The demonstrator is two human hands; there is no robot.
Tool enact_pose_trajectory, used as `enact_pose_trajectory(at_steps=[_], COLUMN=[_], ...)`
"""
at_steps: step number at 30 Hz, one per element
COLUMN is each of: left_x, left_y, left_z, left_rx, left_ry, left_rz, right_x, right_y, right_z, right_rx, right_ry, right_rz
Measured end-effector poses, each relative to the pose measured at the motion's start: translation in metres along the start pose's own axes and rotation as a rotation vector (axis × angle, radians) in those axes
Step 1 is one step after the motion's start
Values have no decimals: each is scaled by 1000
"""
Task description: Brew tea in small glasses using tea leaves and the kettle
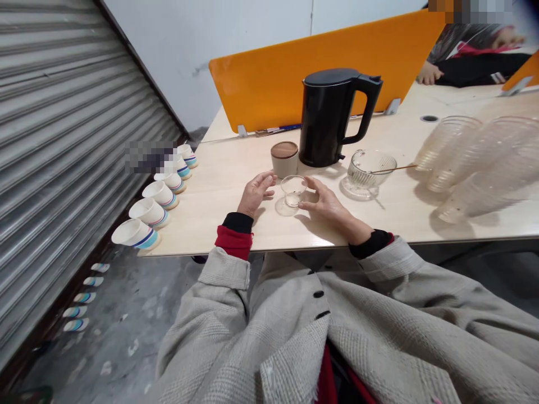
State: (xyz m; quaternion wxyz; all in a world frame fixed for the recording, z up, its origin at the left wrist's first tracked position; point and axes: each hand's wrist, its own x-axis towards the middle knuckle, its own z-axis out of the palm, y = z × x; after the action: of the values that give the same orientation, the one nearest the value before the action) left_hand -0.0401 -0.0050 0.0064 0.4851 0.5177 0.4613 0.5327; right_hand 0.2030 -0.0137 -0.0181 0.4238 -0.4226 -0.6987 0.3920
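A small clear glass cup (293, 196) stands upright on the table in front of me. My right hand (330, 209) is at its right side, with the thumb low by the base and a finger at the rim. My left hand (256, 193) is to the left of the cup, its fingers loosely curved with nothing in them. Just behind them is a pale canister (284, 164) with a wooden lid, close to the left fingertips. To the right, a ribbed glass bowl (370, 171) has a thin brown stick resting in it.
Behind the canister stands a black electric kettle (324, 120) before an orange divider (261, 92). Stacked clear plastic cups (484, 163) lie at the right. Several paper cups (147, 212) line the left table edge. Another person's hand (428, 73) rests beyond the divider.
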Motion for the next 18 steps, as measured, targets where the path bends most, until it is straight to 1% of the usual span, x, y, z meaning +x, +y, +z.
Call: enact_pose_trajectory(at_steps=[3,5,12,18], left_x=[-4,-9,-27,-36], left_y=[-1,0,1,3], left_z=[6,9,13,17], left_rx=[-13,-19,-8,-11], left_ry=[-136,-185,-199,-216], left_rz=[-55,-79,-79,-85], right_x=[1,0,-17,-25], right_y=[3,4,-2,0], right_z=[3,4,3,0], right_rx=[115,123,76,-60], right_ry=[-50,-69,-56,-48], right_rz=[27,35,-3,-73])
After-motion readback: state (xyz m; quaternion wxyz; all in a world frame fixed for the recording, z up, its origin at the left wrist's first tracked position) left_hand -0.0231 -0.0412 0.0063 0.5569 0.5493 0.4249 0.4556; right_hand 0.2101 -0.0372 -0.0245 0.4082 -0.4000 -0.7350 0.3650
